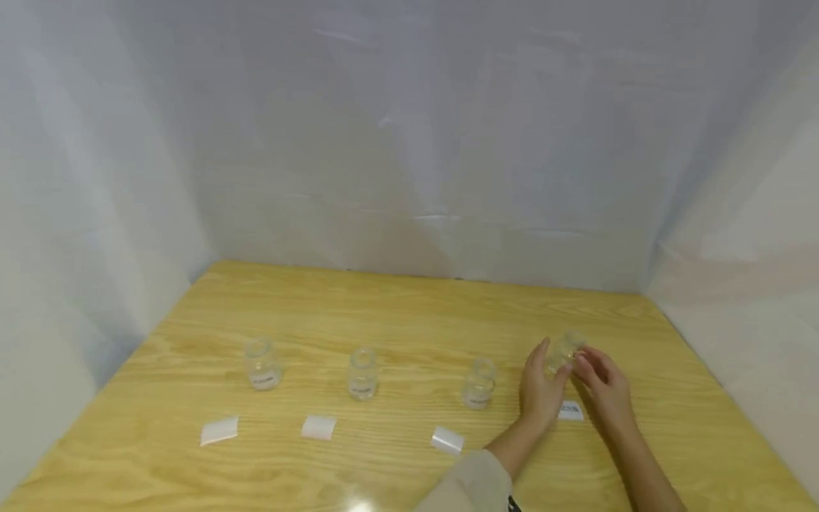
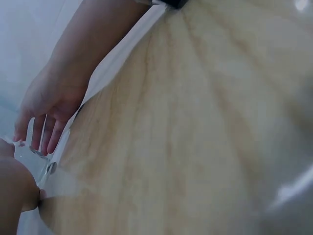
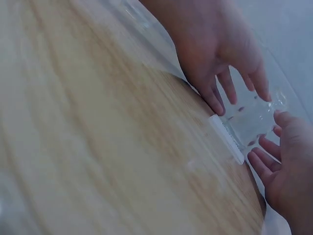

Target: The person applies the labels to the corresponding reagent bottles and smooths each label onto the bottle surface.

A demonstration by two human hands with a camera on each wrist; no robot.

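A clear glass jar point(image 1: 566, 347) is between both hands at the right of the table. My left hand point(image 1: 539, 387) is on its left side, with the thumb in front and long, nearly straight fingers along the glass. From the right, my right hand point(image 1: 604, 391) holds the jar with thumb and bent fingers near the upper part. In the right wrist view, small reddish spots show on the jar point(image 3: 252, 115). Just in front of it is a white card point(image 1: 571, 410) with dark lettering, partly hidden by the hands. Whether the jar's base touches the table cannot be made out.
Similar glass jars stand in a row to the left: a left jar point(image 1: 262, 365), a middle jar point(image 1: 362, 375) and a right jar point(image 1: 478, 384), each with a small label. White cards point(image 1: 318, 427) lie before them. White sheeting point(image 1: 416, 142) surrounds the wooden table point(image 1: 307, 306).
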